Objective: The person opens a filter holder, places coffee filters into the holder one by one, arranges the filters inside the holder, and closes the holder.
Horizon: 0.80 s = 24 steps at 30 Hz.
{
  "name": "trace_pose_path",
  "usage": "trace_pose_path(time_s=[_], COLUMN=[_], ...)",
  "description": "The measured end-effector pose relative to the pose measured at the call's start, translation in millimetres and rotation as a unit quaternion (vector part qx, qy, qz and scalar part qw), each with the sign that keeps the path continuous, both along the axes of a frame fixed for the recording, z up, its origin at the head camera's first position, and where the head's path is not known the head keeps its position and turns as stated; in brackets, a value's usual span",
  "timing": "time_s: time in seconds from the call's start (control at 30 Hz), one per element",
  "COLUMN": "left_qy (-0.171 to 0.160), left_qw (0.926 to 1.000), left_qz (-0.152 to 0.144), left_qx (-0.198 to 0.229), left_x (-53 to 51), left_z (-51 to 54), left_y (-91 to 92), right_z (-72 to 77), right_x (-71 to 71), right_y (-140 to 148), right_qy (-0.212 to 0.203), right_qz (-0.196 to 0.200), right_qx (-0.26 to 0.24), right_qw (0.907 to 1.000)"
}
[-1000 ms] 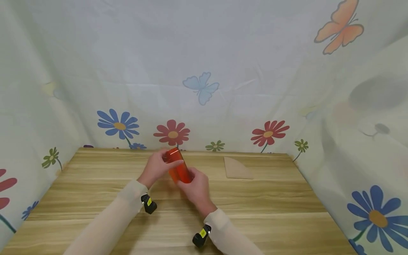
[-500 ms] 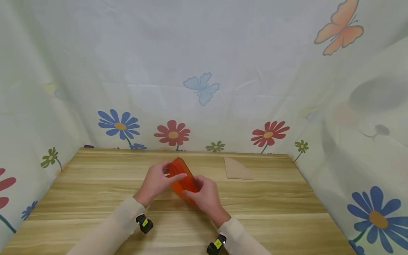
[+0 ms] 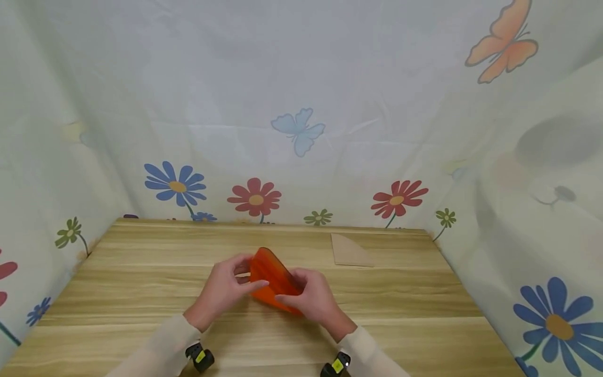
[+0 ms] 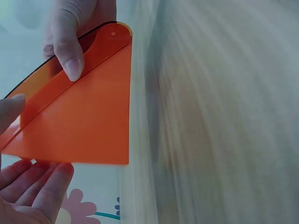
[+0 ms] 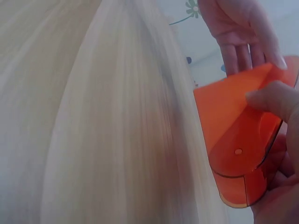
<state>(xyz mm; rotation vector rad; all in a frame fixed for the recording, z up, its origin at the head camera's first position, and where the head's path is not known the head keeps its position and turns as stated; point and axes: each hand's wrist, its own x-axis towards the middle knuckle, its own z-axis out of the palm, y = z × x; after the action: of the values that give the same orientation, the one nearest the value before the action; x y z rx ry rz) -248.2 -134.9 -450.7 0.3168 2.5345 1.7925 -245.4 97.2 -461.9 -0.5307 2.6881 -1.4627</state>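
Between the two hands is a glossy orange-red wedge-shaped object (image 3: 269, 277), see-through along its dark-edged rim. The left hand (image 3: 227, 283) holds its left side, thumb on the near face and fingers behind. At its right side the right hand (image 3: 314, 297) grips it, thumb across the face. In the left wrist view the object's flat orange face (image 4: 88, 116) has straight edges and a rounded corner with a small dot. The right wrist view shows the orange piece (image 5: 229, 107) with the right thumb pressed on it.
A tan quarter-circle piece (image 3: 350, 251) lies toward the back right of the wood-grain table (image 3: 414, 298). White cloth with flowers and butterflies (image 3: 212, 104) hangs behind and at both sides. Each wrist carries a small black camera (image 3: 201, 357).
Both hands have moved down toward the near side with the orange object. It is tilted further, showing more of its broad face, and the hands stand farther apart.
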Motion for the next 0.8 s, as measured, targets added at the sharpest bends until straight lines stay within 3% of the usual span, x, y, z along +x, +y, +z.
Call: trace_pose_path(time_s=[0.3, 0.43, 0.63, 0.8], left_qy=[-0.022, -0.032, -0.044, -0.046], left_qw=[0.9996, 0.9982, 0.9913, 0.9880], left_qz=[-0.015, -0.049, -0.123, -0.146], left_qx=[0.011, 0.014, 0.019, 0.022], left_x=[12.8, 14.3, 16.3, 19.5], left_z=[-0.7, -5.7, -13.2, -16.3], left_y=[-3.3, -4.2, -4.7, -4.6], right_z=[4.6, 6.9, 9.1, 9.5], right_x=[2.2, 2.2, 1.5, 1.7], right_y=[19, 24, 28, 30], right_qy=[-0.037, -0.034, -0.035, -0.048], right_qz=[0.051, 0.076, 0.119, 0.144], right_qx=[-0.014, -0.016, -0.015, -0.010], right_qw=[0.9979, 0.9964, 0.9922, 0.9883])
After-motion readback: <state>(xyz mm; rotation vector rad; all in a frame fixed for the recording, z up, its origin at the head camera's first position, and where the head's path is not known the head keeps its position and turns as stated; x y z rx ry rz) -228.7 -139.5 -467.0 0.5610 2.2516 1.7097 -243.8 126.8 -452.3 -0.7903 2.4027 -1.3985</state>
